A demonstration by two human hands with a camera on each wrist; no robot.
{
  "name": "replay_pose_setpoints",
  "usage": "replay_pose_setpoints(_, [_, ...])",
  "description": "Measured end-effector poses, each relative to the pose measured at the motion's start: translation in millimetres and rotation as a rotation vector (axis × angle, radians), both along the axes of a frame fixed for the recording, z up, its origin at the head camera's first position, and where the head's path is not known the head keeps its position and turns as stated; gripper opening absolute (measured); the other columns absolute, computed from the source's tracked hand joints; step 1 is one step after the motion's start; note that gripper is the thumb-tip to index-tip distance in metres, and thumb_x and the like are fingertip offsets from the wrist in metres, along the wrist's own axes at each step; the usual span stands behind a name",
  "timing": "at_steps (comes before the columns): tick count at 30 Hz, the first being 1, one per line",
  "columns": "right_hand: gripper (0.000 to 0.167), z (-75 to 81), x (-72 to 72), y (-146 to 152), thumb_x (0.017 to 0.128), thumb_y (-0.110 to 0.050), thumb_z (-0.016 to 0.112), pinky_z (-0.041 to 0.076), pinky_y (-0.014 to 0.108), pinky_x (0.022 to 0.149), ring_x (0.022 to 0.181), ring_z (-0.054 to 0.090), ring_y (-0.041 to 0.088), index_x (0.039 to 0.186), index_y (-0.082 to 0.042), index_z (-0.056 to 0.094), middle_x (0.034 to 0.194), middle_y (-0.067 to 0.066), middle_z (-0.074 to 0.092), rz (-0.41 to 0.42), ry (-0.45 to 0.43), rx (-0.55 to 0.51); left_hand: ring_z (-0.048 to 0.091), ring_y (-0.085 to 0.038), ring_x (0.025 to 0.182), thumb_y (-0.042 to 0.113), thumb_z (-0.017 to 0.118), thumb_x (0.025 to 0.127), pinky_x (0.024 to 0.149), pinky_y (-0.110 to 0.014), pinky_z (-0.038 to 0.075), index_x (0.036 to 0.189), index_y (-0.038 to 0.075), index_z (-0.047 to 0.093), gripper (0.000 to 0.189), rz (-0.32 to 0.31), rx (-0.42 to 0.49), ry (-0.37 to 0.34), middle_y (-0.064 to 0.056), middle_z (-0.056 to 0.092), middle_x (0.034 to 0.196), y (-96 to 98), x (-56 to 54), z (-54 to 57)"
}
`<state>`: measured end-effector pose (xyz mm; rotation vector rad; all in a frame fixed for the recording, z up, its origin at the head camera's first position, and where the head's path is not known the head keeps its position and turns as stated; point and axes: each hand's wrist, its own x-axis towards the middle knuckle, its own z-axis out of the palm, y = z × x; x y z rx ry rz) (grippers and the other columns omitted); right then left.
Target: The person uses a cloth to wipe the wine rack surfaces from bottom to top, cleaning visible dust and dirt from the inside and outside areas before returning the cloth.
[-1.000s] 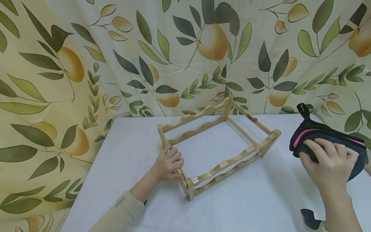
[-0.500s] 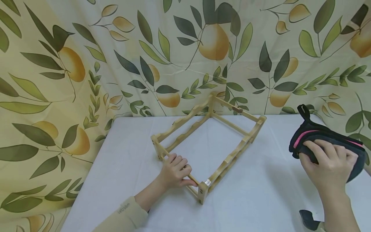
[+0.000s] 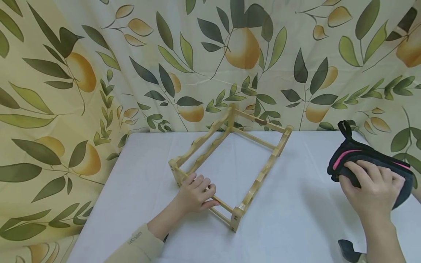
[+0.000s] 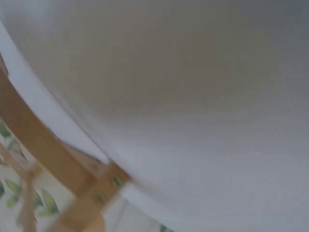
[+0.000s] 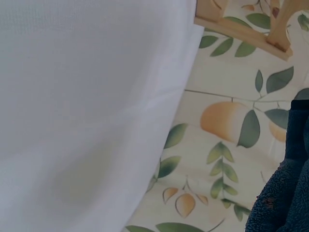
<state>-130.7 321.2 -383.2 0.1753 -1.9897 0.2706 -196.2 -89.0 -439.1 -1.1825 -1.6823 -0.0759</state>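
In the head view, a pale wooden rack [image 3: 260, 179] with scalloped rails stands slantwise over the middle of the white table. My left hand [image 3: 197, 193] grips its near end bar. My right hand [image 3: 376, 186], farther right, holds a folded dark cloth [image 3: 356, 143] with a pink stripe and a black loop, apart from the rack. Its palm side and the fingers' undersides are hidden. At lower left in the left wrist view is a corner of the rack [image 4: 48, 140]. The right wrist view has the cloth's navy terry surface [image 5: 285, 193] at the lower right edge.
White cloth covers the table [image 3: 296, 226]. Behind it and along the left hangs a curtain [image 3: 210, 84] printed with leaves and orange fruit. A dark curved piece [image 3: 348, 250] shows beside the right forearm.
The rack has turned, its far end swinging leftward and its near right corner shifting right, with my left hand still on the bar. My right hand and the cloth have hardly moved.
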Motion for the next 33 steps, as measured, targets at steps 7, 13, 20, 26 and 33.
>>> replay_pose_setpoints(7, [0.044, -1.7, 2.0, 0, 0.087, -0.035, 0.042, 0.024, 0.061, 0.075, 0.083, 0.043, 0.048, 0.088, 0.003, 0.062, 0.089, 0.028, 0.057, -0.010, -0.017, 0.002, 0.046, -0.018, 0.070, 0.056, 0.027, 0.093, 0.072, -0.034, 0.035, 0.079, 0.013, 0.052, 0.051, 0.097, -0.095, 0.027, 0.001, 0.050, 0.077, -43.4, -28.9, 13.5])
replay_pose_setpoints(13, [0.043, -2.0, 1.0, 1, 0.086, -0.034, 0.044, 0.024, 0.062, 0.075, 0.082, 0.042, 0.048, 0.087, 0.004, 0.063, 0.088, 0.028, 0.058, -0.004, 0.001, -0.007, 0.045, -0.018, 0.070, 0.056, 0.028, 0.093, 0.069, -0.032, 0.034, 0.076, 0.013, 0.050, 0.051, 0.087, -0.130, 0.007, 0.001, 0.049, 0.077, -58.2, -39.4, 12.9])
replay_pose_setpoints(20, [0.041, -1.2, 2.4, 0, 0.086, -0.033, 0.043, 0.024, 0.062, 0.075, 0.083, 0.043, 0.048, 0.088, 0.003, 0.062, 0.089, 0.028, 0.058, -0.026, -0.014, -0.014, 0.042, -0.017, 0.063, 0.053, 0.034, 0.093, 0.067, -0.031, 0.032, 0.068, 0.012, 0.047, 0.050, -0.030, -0.018, 0.027, 0.000, 0.048, 0.071, -47.4, -37.7, 5.8])
replay_pose_setpoints(26, [0.046, -0.3, 6.5, 2, 0.087, -0.037, 0.042, 0.024, 0.062, 0.077, 0.086, 0.042, 0.048, 0.091, 0.004, 0.062, 0.091, 0.029, 0.057, -0.039, -0.057, -0.016, 0.043, -0.017, 0.060, 0.052, 0.039, 0.091, 0.065, -0.031, 0.029, 0.063, 0.013, 0.045, 0.048, -0.061, 0.059, 0.068, 0.002, 0.049, 0.066, -31.5, -23.6, 3.1])
replay_pose_setpoints(33, [0.044, -2.9, 3.4, 2, 0.086, -0.035, 0.043, 0.023, 0.061, 0.075, 0.085, 0.043, 0.048, 0.089, 0.004, 0.062, 0.089, 0.028, 0.058, -0.029, -0.027, -0.029, 0.042, -0.017, 0.059, 0.050, 0.039, 0.090, 0.063, -0.032, 0.027, 0.060, 0.013, 0.042, 0.048, 0.021, 0.093, 0.077, 0.001, 0.046, 0.062, -18.1, -2.5, 2.8])
